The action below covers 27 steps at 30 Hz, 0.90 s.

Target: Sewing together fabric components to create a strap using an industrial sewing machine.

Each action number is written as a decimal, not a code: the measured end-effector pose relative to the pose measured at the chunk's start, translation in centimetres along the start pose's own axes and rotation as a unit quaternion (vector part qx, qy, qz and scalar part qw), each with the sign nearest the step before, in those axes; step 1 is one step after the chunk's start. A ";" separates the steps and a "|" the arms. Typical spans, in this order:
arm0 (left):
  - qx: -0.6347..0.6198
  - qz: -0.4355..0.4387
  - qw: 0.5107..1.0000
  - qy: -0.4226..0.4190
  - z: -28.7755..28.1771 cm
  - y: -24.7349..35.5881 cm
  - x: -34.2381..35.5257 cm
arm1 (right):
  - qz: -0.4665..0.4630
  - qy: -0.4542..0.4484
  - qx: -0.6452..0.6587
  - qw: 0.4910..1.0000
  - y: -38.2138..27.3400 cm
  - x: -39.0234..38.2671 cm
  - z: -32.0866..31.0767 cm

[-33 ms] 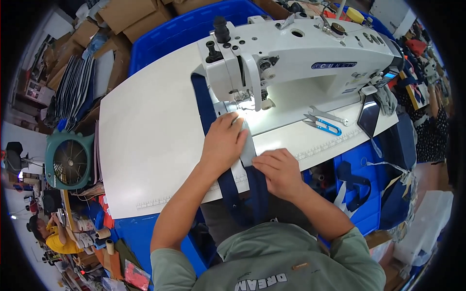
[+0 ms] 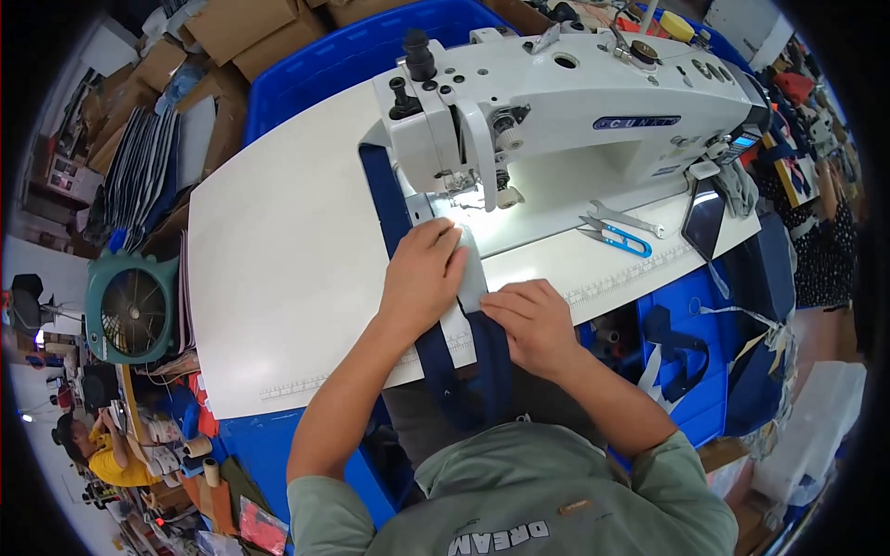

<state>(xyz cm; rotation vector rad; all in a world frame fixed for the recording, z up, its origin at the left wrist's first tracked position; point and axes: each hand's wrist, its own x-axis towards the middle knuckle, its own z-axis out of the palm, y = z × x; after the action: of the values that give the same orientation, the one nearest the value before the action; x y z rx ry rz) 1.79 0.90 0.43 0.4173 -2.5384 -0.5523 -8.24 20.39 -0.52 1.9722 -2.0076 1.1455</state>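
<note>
In the middle of the frame, the left hand (image 2: 420,281) lies palm down on a grey fabric strap (image 2: 474,269), its fingertips near the lit needle area; its grip is spread fairly flat, pressing rather than wrapping round anything. Just right of centre, the right hand (image 2: 531,326) has its grip drawn together, thumb and fingertips meeting at the strap's right edge, close to where the grey meets a navy length (image 2: 489,357) that hangs over the front edge of the white worktop (image 2: 278,250). A second navy band (image 2: 385,195) runs from behind the head of the white sewing machine (image 2: 547,102), at upper centre, down past the left hand to the lower centre; whether it joins the grey strap cannot be told. Right of centre lie blue-handled snips (image 2: 623,243), with a wrench (image 2: 629,220) just above them and a dark phone (image 2: 704,221) farther right. A green fan (image 2: 134,306) stands at the left, and a person in yellow (image 2: 116,454) sits at lower left
</note>
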 end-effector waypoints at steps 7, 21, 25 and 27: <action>-0.008 0.064 0.998 -0.019 -1.1 1.2 -3.6 | 0.047 0.024 0.042 0.998 0.0 0.2 -0.7; 0.008 0.134 0.991 -0.004 -1.0 3.1 -5.3 | 0.162 0.072 -0.041 0.983 -0.2 1.7 1.5; 0.027 0.132 0.991 0.010 -1.6 3.0 -5.3 | 0.196 0.026 -0.055 0.979 -1.2 1.4 1.2; 0.016 0.126 0.992 0.012 -1.4 2.8 -5.3 | 0.059 0.033 -0.081 0.994 -1.0 0.0 1.2</action>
<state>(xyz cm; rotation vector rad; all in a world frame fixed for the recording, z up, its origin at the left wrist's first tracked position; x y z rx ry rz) 6.46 4.95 0.65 0.1100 -2.5291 -0.4083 -6.86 19.84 -0.92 1.7370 -2.1334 1.0192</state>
